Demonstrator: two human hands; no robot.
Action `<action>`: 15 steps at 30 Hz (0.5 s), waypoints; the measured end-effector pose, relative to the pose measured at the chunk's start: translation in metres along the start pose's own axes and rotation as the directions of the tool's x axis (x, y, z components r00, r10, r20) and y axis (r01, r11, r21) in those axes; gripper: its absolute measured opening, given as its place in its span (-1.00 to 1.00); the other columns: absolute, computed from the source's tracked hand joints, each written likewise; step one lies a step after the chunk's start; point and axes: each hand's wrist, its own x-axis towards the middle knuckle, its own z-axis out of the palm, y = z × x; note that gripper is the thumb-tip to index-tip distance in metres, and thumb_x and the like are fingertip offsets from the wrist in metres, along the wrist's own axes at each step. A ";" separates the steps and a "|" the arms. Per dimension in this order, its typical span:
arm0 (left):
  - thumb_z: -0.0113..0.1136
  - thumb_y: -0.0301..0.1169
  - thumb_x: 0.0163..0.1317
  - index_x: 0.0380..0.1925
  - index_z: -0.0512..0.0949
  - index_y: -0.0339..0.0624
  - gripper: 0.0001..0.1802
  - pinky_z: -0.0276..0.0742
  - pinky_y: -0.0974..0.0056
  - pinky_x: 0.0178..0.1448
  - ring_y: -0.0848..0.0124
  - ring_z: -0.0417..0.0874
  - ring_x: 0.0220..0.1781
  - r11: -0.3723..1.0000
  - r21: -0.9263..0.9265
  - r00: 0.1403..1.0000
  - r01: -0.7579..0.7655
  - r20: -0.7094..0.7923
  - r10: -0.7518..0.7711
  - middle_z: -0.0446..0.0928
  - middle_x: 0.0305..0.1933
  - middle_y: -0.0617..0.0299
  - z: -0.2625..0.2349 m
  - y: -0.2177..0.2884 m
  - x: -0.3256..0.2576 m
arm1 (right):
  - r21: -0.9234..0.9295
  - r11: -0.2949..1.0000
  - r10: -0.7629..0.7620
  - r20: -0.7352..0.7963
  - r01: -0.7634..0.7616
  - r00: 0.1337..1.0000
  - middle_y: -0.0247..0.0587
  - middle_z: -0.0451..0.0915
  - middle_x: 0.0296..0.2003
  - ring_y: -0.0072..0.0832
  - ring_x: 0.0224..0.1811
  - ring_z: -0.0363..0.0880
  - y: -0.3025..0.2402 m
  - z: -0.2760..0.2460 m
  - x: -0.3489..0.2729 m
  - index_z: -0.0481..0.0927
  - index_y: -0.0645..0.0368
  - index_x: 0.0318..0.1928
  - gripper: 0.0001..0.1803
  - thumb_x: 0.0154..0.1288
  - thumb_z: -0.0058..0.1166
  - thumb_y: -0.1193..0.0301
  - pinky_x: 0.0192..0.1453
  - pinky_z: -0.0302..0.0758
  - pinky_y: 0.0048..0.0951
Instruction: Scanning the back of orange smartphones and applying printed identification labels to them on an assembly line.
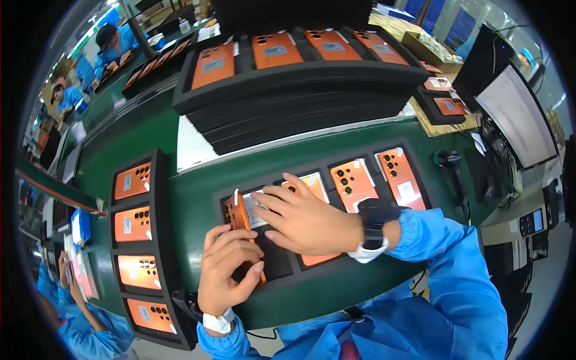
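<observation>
Green desk (195, 210) beneath left hand (231, 264) and right hand (315, 221), near edge curving just below both. Left hand: fingers and thumb gripping orange phone (238, 211), tilted up on edge at left end of black tray (279, 261). Right hand: flat, fingers spread over same tray, beside phone. Green strip of desk left of hands, then second tray (166, 240) with four phones (133, 182). Stacked trays (294, 105) beyond hands; scanner (446, 158), monitor (519, 114) to right. Co-workers (123, 45) in blue further left.

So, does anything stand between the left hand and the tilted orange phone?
Nothing visible does: the left hand holds the tilted orange phone directly. The right hand reaches over the black tray from the phone's right, but not between them.
</observation>
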 end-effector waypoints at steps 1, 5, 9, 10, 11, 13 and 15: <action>0.39 -0.42 0.14 -0.44 0.68 -0.15 -0.92 0.35 -0.13 0.49 0.12 0.76 0.22 1.000 0.017 1.000 0.018 0.019 -0.018 0.78 -0.18 0.24 0.001 0.002 -0.001 | 0.062 0.998 0.024 0.000 -0.024 1.000 0.08 0.48 0.42 -0.04 0.49 0.42 0.005 -0.014 -0.015 0.52 0.29 0.39 -0.41 0.50 0.19 0.21 0.63 0.17 0.22; 0.33 -0.34 0.21 -0.31 0.66 -0.25 -0.81 0.37 -0.18 0.51 -0.05 0.67 0.33 0.986 0.008 0.979 0.164 -0.122 -0.162 0.75 0.03 0.06 0.014 0.012 -0.018 | 0.205 0.948 0.272 -0.111 -0.245 0.956 0.02 0.67 0.17 0.01 0.29 0.59 0.044 -0.078 -0.092 0.61 0.28 0.25 -0.58 0.47 0.18 0.37 0.39 0.47 -0.01; 0.26 -0.49 0.29 0.11 0.59 -0.37 -0.62 0.37 0.04 0.51 0.05 0.61 0.32 0.862 -0.022 0.801 0.506 -0.357 -0.480 0.62 0.19 -0.03 0.028 0.013 -0.050 | 0.256 0.709 0.705 -0.245 -0.657 0.666 0.03 0.70 0.04 -0.04 -0.01 0.76 0.069 -0.120 -0.191 0.65 0.29 0.20 -0.65 0.54 0.15 0.35 0.07 0.64 -0.21; 0.24 -0.48 0.34 0.18 0.55 -0.43 -0.57 0.37 0.09 0.51 0.10 0.58 0.31 0.810 0.013 0.733 0.587 -0.434 -0.524 0.58 0.21 -0.03 0.027 0.017 -0.056 | 0.251 0.667 0.742 -0.306 -0.702 0.596 -0.01 0.69 -0.02 -0.09 -0.09 0.75 0.066 -0.124 -0.208 0.65 0.30 0.19 -0.63 0.54 0.17 0.33 0.02 0.64 -0.24; 0.19 -0.50 0.41 0.29 0.49 -0.43 -0.53 0.34 0.10 0.53 0.11 0.56 0.31 0.775 0.024 0.709 0.631 -0.425 -0.563 0.55 0.20 -0.03 0.030 0.019 -0.059 | 0.242 0.581 0.810 -0.262 -0.777 0.524 0.00 0.67 -0.03 -0.10 -0.08 0.73 0.064 -0.125 -0.225 0.65 0.30 0.20 -0.62 0.54 0.18 0.31 0.03 0.63 -0.25; 0.17 -0.46 0.46 0.34 0.48 -0.43 -0.51 0.33 0.10 0.55 0.12 0.56 0.35 0.773 0.064 0.744 0.631 -0.333 -0.579 0.56 0.26 -0.03 0.039 0.007 -0.080 | 0.236 0.481 0.872 -0.229 -0.844 0.432 0.01 0.66 -0.04 -0.10 -0.08 0.71 0.055 -0.125 -0.250 0.65 0.30 0.21 -0.61 0.55 0.18 0.30 0.05 0.62 -0.25; 0.24 -0.29 0.59 0.32 0.56 -0.45 -0.52 0.49 0.16 0.41 0.11 0.65 0.25 0.771 0.225 0.802 0.595 -0.228 -0.552 0.65 0.23 -0.02 0.037 0.023 -0.064 | 0.407 0.418 0.897 -0.040 -0.813 0.441 0.10 0.62 0.07 -0.18 0.10 0.64 0.050 -0.119 -0.259 0.60 0.26 0.39 -0.49 0.60 0.17 0.24 0.19 0.54 -0.24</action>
